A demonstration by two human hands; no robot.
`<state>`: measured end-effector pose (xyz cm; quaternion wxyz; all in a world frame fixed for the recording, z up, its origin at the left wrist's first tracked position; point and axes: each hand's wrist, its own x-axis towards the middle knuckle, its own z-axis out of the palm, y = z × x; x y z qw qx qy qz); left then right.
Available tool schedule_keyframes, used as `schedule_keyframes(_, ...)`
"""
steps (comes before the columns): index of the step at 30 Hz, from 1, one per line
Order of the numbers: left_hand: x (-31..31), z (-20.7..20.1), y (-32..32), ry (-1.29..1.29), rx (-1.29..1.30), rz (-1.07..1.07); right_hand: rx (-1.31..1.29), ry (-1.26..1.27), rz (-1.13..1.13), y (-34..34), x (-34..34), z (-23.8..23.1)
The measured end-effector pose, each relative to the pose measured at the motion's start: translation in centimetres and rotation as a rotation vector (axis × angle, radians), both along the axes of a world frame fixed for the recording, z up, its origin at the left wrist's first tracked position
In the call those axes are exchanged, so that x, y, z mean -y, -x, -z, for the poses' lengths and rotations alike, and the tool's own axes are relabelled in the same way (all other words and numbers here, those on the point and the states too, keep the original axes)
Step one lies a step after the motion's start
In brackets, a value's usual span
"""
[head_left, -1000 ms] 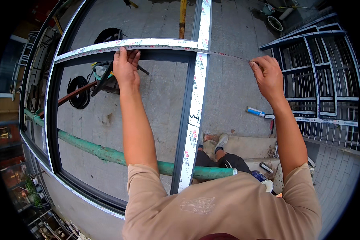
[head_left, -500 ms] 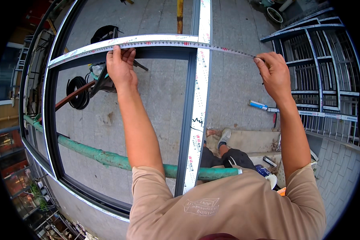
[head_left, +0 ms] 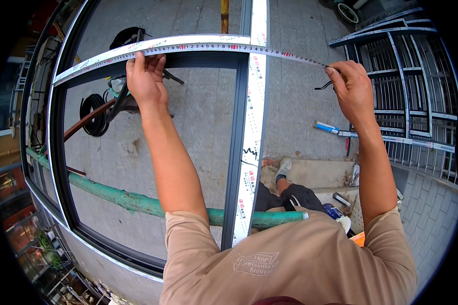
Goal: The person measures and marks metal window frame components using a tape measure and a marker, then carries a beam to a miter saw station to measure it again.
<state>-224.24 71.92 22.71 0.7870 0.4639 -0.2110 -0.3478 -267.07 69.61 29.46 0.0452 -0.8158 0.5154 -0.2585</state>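
A pale measuring tape (head_left: 208, 48) lies along the white-faced crossbar (head_left: 188, 40) of a dark metal window frame. It crosses the upright bar (head_left: 254, 117) and continues through the air to the right. My left hand (head_left: 148, 81) presses the tape to the crossbar, one digit on top and the others curled at the bar's lower edge. Well right of the frame, my right hand (head_left: 352, 91) is closed on the tape's other end; the palm hides what else it holds. A black strap (head_left: 323, 87) hangs beside these fingers.
A green-wrapped pole (head_left: 122, 199) runs beneath the frame, near my body. Black coiled hose (head_left: 92, 116) lies on the paving at left. Metal grilles (head_left: 397, 76) stack at right, near a blue-and-white tube (head_left: 326, 127). Another person's leg (head_left: 285, 170) shows below the upright bar.
Both hands and the tape sit slightly higher in view, with the left hand a little further left. The frame has shifted similarly. A black strap now shows beside my right hand.
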Motion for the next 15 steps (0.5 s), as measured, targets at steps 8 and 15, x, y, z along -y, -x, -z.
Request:
schedule_keyframes(8,-0.06,0.28,-0.33,-0.008,0.006,0.012,-0.023,-0.020,0.019,-0.22,-0.17,-0.20)
schedule_keyframes(15,-0.08,-0.09,0.10,0.002,0.003,0.011,-0.030,-0.035,0.032,-0.30,-0.13,-0.19)
